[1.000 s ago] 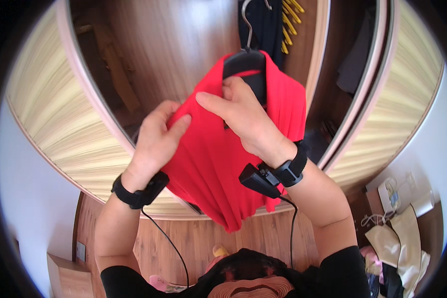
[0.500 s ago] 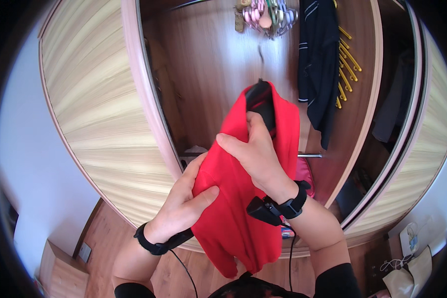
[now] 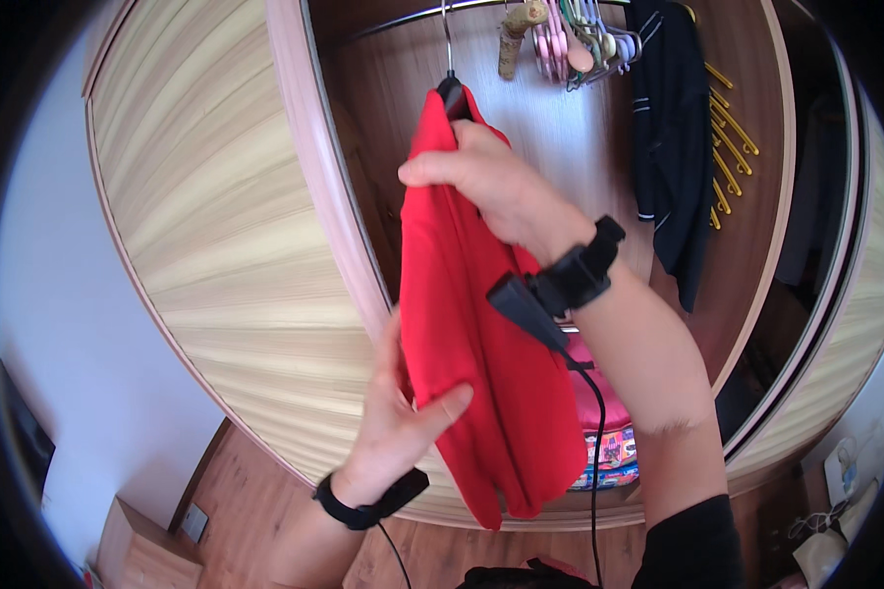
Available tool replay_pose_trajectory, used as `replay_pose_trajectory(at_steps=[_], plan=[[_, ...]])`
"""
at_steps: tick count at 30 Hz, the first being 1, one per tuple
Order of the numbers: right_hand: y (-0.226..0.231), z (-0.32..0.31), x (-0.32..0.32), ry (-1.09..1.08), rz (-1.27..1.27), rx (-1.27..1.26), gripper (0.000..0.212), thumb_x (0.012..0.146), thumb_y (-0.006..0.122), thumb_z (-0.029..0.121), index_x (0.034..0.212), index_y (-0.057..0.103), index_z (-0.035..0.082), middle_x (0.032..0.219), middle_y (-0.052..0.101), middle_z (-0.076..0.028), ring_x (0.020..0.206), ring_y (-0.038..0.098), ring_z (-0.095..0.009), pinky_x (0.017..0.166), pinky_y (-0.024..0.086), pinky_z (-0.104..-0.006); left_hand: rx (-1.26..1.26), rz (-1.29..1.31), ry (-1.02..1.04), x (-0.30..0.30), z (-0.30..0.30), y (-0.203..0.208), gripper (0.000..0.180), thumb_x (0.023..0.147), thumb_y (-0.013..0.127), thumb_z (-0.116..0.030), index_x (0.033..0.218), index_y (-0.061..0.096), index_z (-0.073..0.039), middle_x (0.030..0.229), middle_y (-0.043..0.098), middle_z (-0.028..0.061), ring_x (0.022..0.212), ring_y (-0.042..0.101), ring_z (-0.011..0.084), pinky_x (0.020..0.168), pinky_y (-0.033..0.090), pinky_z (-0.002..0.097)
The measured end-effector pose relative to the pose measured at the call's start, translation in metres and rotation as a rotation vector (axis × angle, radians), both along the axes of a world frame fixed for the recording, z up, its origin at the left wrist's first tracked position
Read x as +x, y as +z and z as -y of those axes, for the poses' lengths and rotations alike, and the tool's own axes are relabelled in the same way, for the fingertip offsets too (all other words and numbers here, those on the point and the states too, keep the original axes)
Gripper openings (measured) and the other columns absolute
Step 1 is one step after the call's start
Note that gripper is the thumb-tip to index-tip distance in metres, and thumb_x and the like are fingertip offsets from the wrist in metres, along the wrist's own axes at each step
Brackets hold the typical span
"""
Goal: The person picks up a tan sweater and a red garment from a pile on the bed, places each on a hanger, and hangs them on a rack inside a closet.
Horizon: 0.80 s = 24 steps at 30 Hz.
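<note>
A long red garment point(image 3: 491, 393) hangs from a black hanger point(image 3: 451, 88), whose metal hook reaches up to the wardrobe rail point(image 3: 388, 22). Whether the hook sits over the rail is cut off by the top edge. My right hand point(image 3: 501, 187) grips the garment and hanger near the collar, its thumb outside and its other fingers tucked inside the opening. Lower down, my left hand point(image 3: 393, 427) holds the garment's left side, thumb in front and fingers partly hidden behind the cloth.
On the rail to the right are a cork-coloured hanging piece point(image 3: 516, 39), several pastel hangers point(image 3: 575, 49), a dark garment point(image 3: 668, 157) and yellow hangers point(image 3: 732, 147). Pink and patterned bundles point(image 3: 611, 456) lie at the wardrobe bottom. A pale sliding door point(image 3: 206, 216) stands left.
Both the red garment and my right hand have risen toward the rail and shifted left. The hanger hook now shows at rail height. My left hand still holds the cloth, slightly lower.
</note>
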State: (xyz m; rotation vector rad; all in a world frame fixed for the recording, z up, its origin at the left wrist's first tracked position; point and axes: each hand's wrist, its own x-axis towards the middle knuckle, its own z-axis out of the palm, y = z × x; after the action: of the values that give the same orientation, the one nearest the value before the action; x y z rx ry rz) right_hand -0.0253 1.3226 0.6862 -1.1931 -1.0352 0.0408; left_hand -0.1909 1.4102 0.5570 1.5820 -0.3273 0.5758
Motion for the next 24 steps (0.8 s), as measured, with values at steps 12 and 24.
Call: replay_pose_trajectory(at_steps=[12,24], plan=[[0.084,-0.090,0.099,0.230,0.000,0.079,0.012,0.074,0.063,0.013,0.073,0.061,0.001,0.070,0.061,-0.008,0.064,0.059,-0.017,0.060,0.048,-0.0287,0.175,-0.415,0.219,0.067,-0.054,-0.211,0.033,0.080,0.070,-0.020,0.103,0.060,0.002,0.091,0.067,0.0133,0.087,0.065,0.0209,0.075,0.050,0.0325],[0.128,-0.209,0.209,0.250,0.020,0.101,0.017,0.075,0.064,0.016,0.076,0.061,-0.001,0.073,0.061,-0.009,0.067,0.058,-0.018,0.061,0.047,-0.0286,0.473,-0.723,-0.011,0.057,-0.083,-0.182,0.038,0.085,0.061,-0.009,0.121,0.051,0.000,0.096,0.062,0.0144,0.090,0.060,0.0210,0.079,0.048,0.0317]])
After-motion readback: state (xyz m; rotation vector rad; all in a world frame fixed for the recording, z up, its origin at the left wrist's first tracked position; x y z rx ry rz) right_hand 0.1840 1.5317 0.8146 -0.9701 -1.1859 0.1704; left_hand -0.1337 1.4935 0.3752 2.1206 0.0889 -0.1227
